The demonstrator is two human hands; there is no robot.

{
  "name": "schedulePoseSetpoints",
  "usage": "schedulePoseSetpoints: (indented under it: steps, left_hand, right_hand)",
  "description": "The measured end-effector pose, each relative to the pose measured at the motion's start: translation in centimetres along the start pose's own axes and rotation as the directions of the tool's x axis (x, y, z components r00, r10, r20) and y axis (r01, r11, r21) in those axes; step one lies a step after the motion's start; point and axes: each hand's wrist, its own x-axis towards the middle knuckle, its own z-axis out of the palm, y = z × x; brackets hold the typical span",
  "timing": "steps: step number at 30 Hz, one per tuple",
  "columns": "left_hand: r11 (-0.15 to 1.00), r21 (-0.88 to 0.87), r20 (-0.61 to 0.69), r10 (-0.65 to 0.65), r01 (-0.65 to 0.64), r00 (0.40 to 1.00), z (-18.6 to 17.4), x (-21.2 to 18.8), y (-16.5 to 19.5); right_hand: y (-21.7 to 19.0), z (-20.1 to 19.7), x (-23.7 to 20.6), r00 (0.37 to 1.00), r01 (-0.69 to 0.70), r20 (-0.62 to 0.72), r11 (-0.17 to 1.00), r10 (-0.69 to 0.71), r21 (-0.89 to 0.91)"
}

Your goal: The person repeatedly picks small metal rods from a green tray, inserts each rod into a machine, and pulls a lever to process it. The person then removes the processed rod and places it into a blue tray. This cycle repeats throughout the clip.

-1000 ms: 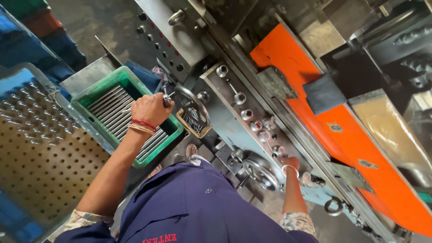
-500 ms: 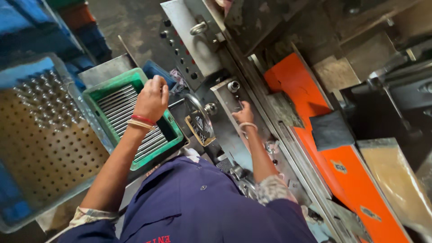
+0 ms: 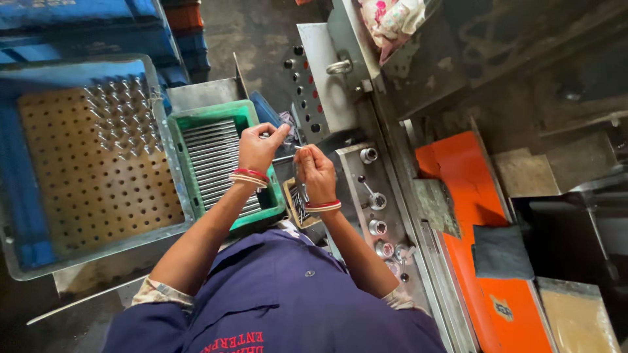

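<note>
beside hands (image 3: 288, 160), green crate (image 3: 196, 127) (metal rods (image 3: 212, 163)), blue pegboard tray (image 3: 39, 216)

Two hands in view: left hand (image 3: 258, 149) and right hand (image 3: 316, 173), each with one set of red and white bangles at the wrist. One thin metal rod (image 3: 282, 140) held between them. One green crate (image 3: 226, 117) holding a layer of metal rods, too many to count. One blue crate (image 3: 39, 75) with one perforated board (image 3: 85, 189); upright pins occupy its upper right corner, number unclear. One orange machine panel (image 3: 474, 242).
</note>
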Motion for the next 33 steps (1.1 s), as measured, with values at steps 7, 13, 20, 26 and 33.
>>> schedulePoseSetpoints:
  steps: [7,13,20,26,33]
  left_hand:
    - [0.956,0.132,-0.144,0.280,-0.262,0.949,-1.6,-1.2,0.2]
    - [0.872,-0.124,0.483,-0.364,0.474,0.796,-6.9,1.9,-2.1]
    - [0.956,-0.284,0.034,-0.063,0.071,0.997,-10.1,1.6,-5.0]
    - [0.868,-0.495,-0.277,-0.193,0.033,0.941,-13.2,0.5,-5.8]
    - [0.740,0.627,-0.329,-0.032,0.243,0.944,-29.5,-0.4,-9.5]
  right_hand:
    - [-0.6,3.1,0.0,0.978,-0.209,0.074,0.936,0.196,0.284]
    - [0.1,4.4,0.3,0.803,0.582,0.335,0.529,-0.492,-0.618]
    - [3.4,8.0,1.3,0.925,0.349,0.298,0.840,-0.237,-0.414]
    - [7.5,10.5,0.9,0.817,0.419,0.576,0.729,-0.042,-0.541]
    - [12.2,8.3,0.8,0.652,0.699,0.752,0.305,0.099,-0.646]
